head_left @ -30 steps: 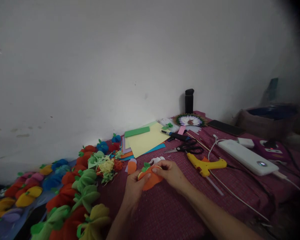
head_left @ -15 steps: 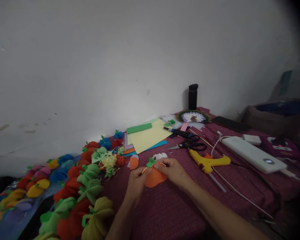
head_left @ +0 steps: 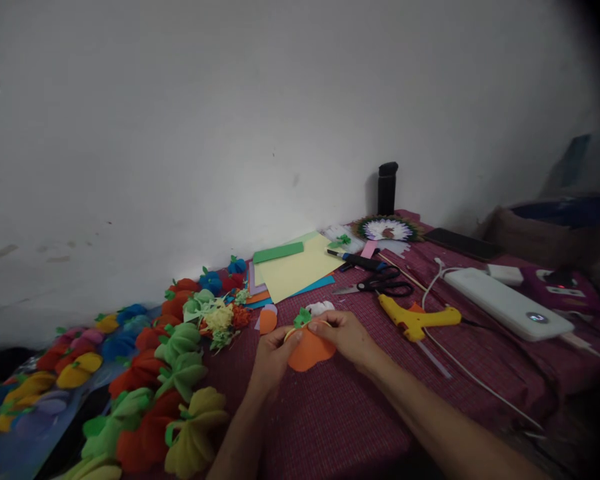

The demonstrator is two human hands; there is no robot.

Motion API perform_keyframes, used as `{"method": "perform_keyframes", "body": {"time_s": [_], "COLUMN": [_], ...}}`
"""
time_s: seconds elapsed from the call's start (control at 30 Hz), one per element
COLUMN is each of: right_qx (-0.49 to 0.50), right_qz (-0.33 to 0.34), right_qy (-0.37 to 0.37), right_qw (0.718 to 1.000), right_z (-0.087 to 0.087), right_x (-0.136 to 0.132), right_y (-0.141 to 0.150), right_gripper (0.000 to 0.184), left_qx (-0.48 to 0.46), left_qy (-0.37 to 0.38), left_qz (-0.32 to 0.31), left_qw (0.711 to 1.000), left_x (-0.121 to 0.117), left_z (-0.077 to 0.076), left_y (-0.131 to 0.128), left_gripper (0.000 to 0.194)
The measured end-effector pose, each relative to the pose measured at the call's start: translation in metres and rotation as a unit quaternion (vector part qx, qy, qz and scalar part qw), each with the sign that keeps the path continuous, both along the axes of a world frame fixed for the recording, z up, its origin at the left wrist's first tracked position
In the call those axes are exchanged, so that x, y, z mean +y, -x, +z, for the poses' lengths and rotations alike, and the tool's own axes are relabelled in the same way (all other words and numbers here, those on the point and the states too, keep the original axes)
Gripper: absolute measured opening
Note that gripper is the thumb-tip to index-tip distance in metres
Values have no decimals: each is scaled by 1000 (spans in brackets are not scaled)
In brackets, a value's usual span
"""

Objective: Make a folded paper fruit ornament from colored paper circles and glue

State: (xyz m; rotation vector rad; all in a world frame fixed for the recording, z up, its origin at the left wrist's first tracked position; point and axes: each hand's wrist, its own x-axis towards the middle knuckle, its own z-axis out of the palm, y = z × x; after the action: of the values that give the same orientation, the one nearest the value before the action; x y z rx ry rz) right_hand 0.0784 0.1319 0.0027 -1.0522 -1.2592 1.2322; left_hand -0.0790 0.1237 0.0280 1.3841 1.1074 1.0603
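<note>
Plainly, the orange piece (head_left: pixel 311 352) sits at the lower centre of the frame, between the left grip (head_left: pixel 273 355) and the right grip (head_left: pixel 349 340), each pinching it near its upper edge with thumb and fingers, its wavy lower edge hanging below them. A green leafy top (head_left: pixel 303 317) rises between the two. At the right of the frame, a white power bank (head_left: pixel 500 300) on the surface (head_left: pixel 340 420) shows a lit display (head_left: pixel 537 317), its characters too small to read.
</note>
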Motion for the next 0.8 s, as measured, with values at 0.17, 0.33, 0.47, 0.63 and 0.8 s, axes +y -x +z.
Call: {"method": "perform_keyframes", "body": {"time_s": [0.17,0.33,0.47,0.63,0.8], "right_qx": [5,6,-6,-13,8], "right_qz": [3,9,11,-1,-8], "right_qy": [1,-8,-12,-24,-11], "right_qw": [1000,1000,1000,1000,1000], "right_z": [-1,-3,-4,-5,-4], "right_x": [1,2,2,3,3], "right_y": [1,2,3,4,3], "right_gripper": [25,24,25,24,24], "left_qx": [-5,-35,-62,-85,-109], "left_qy": [0,9,18,25,41], "left_qz": [19,21,26,32,7], "left_qw": [1000,999,998,996,993], "left_x": [2,3,4,5,5], "left_z": [-2,-11,-16,-17,-16], "left_y": [0,2,2,1,1], "left_gripper": [25,25,27,24,27]}}
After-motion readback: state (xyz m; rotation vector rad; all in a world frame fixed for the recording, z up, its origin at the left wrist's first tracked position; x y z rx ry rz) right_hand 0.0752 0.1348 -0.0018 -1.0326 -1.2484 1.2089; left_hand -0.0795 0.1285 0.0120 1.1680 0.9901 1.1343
